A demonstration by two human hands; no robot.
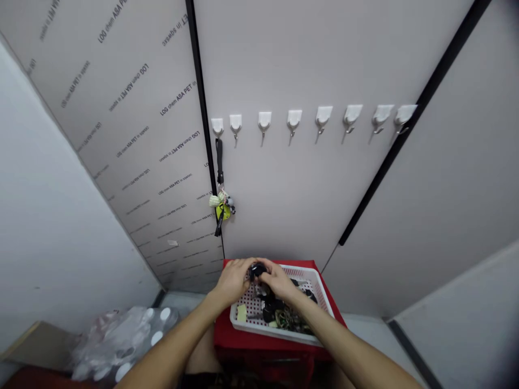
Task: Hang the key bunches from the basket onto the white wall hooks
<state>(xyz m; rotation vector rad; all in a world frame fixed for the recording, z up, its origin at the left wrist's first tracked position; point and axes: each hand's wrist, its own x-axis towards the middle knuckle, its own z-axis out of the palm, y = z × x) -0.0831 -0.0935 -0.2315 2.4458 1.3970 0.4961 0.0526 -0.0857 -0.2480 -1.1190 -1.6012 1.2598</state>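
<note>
Both hands meet above the far left part of a white plastic basket (279,336). Between them is a small shiny black item (257,269), whose kind I cannot make out. My left hand (235,278) closes on its left side, and my right hand (279,279) grips it from the right with bent fingers. Inside the basket lies a tangle of dark keychains and straps (284,316), partly hidden by my right forearm. A pale yellow slip (241,312) rests in its left corner.
The basket stands on a red box (243,341) against a grey panel. Several white hooks (265,120) run in a row across the panel. From the leftmost hangs a keychain with a black strap and yellow-green charm (222,210). Plastic-wrapped bottles (121,346) stand on the floor at left.
</note>
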